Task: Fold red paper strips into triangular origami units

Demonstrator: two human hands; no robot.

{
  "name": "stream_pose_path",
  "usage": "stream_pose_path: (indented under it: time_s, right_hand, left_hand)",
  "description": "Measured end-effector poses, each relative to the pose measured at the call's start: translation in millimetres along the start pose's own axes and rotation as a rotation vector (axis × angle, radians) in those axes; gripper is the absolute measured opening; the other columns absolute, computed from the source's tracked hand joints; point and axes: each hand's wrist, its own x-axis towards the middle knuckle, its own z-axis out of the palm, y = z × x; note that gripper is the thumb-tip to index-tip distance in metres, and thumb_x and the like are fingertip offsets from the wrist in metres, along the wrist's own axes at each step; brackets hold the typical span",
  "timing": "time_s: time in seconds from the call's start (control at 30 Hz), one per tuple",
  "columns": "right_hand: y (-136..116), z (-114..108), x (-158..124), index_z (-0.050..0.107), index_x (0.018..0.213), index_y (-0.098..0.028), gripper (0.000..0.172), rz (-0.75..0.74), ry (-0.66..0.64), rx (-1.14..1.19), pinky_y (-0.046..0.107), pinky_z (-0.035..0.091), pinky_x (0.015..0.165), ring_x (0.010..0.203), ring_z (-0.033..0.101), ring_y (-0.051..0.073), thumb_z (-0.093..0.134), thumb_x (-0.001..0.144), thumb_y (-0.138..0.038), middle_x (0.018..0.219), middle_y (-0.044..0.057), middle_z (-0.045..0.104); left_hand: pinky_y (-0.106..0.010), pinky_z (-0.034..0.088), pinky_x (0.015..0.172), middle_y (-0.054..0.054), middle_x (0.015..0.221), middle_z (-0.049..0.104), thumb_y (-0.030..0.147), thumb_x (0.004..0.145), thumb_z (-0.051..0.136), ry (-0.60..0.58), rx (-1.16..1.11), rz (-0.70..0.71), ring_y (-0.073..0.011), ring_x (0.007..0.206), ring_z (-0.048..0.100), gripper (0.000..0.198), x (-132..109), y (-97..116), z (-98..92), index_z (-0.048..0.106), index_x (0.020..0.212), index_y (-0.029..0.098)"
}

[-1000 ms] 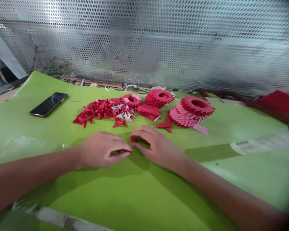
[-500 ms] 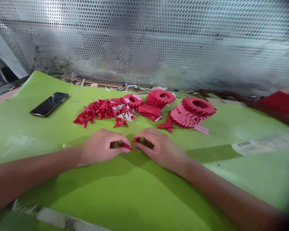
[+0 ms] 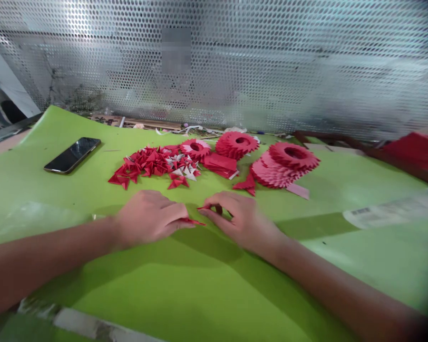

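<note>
Pinching, left: my left hand (image 3: pixel 151 216) is clamped, thumb against fingers, on a red paper piece (image 3: pixel 197 221), one end jutting past the fingertips.
Right hand: mine too (image 3: pixel 239 216), closed at the fingertips on a second red piece (image 3: pixel 203 207); my fingers hide much of both.
Gap: pieces near each other, not touching, over the green counter (image 3: pixel 199 289).
Folded pile (image 3: pixel 146 162): just beyond my left hand, red, with white points (image 3: pixel 187 170) at its right.
Pleated stack (image 3: pixel 271 172): pink and red, beyond my right hand.
Phone (image 3: pixel 72 155): lying flat, far left.
Backdrop: perforated metal panel (image 3: pixel 235 71).
</note>
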Motion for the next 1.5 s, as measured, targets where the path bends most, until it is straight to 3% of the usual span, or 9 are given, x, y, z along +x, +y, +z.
stream_pose_path:
  time_s: [0.17, 0.23, 0.37, 0.6, 1.27, 1.5]
  right_hand:
    - [-15.7, -9.0, -6.3, 0.067, 0.096, -0.019, 0.012, -0.226, 0.259, 0.032, 0.026, 0.05, 0.061, 0.066, 0.066, 0.013, 0.058, 0.099, -0.026, 0.077, 0.001, 0.073]
    - [-20.2, -12.3, -7.7, 0.065, 0.099, -0.018, 0.006, -0.296, 0.32, 0.025, 0.026, 0.051, 0.063, 0.065, 0.066, 0.013, 0.06, 0.098, -0.02, 0.08, 0.001, 0.073]
    - [-22.5, -14.9, -9.2, 0.064, 0.103, -0.016, 0.01, -0.424, 0.383, -0.028, 0.026, 0.051, 0.059, 0.062, 0.064, 0.012, 0.064, 0.094, -0.012, 0.081, 0.002, 0.075]
    - [-19.2, -14.1, -12.7, 0.065, 0.105, -0.013, 0.02, -0.506, 0.391, -0.093, 0.027, 0.05, 0.053, 0.063, 0.063, 0.013, 0.07, 0.086, -0.007, 0.083, 0.004, 0.077]
    - [-17.5, -12.9, -12.8, 0.065, 0.103, -0.01, 0.018, -0.521, 0.385, -0.08, 0.027, 0.05, 0.054, 0.065, 0.063, 0.014, 0.069, 0.086, -0.006, 0.085, 0.006, 0.076]
    - [-18.9, -14.1, -11.6, 0.064, 0.104, -0.017, 0.017, -0.485, 0.377, -0.078, 0.027, 0.052, 0.053, 0.063, 0.065, 0.014, 0.068, 0.089, -0.01, 0.084, 0.003, 0.077]
  left_hand:
    - [-0.026, 0.033, 0.048, 0.002, 0.051, 0.06, 0.031, 0.107, 0.038, 0.086, 0.073, 0.09, -0.0115, 0.043, 0.052, 0.047, 0.9, 3.9, -2.8, 0.063, 0.069, 0.017]
    - [-0.026, 0.033, 0.048, 0.003, 0.051, 0.06, 0.032, 0.106, 0.039, 0.083, 0.057, 0.068, -0.0115, 0.043, 0.051, 0.047, -0.7, 4.0, -2.0, 0.062, 0.068, 0.017]
    - [-0.027, 0.029, 0.048, 0.003, 0.052, 0.061, 0.035, 0.104, 0.045, 0.086, 0.012, 0.02, -0.0123, 0.044, 0.051, 0.041, -4.9, 1.8, 1.1, 0.064, 0.071, 0.017]
    - [-0.027, 0.029, 0.048, 0.003, 0.051, 0.058, 0.033, 0.102, 0.05, 0.077, -0.013, 0.002, -0.0119, 0.043, 0.048, 0.038, -6.0, 1.0, 2.1, 0.064, 0.071, 0.017]
    - [-0.027, 0.029, 0.047, 0.002, 0.052, 0.06, 0.032, 0.101, 0.051, 0.083, -0.04, 0.004, -0.0119, 0.045, 0.048, 0.036, -6.1, 0.8, 2.1, 0.065, 0.072, 0.016]
    - [-0.026, 0.03, 0.047, 0.003, 0.053, 0.061, 0.031, 0.101, 0.051, 0.067, -0.044, 0.0, -0.0113, 0.044, 0.048, 0.035, -6.4, 0.8, 2.9, 0.065, 0.073, 0.017]
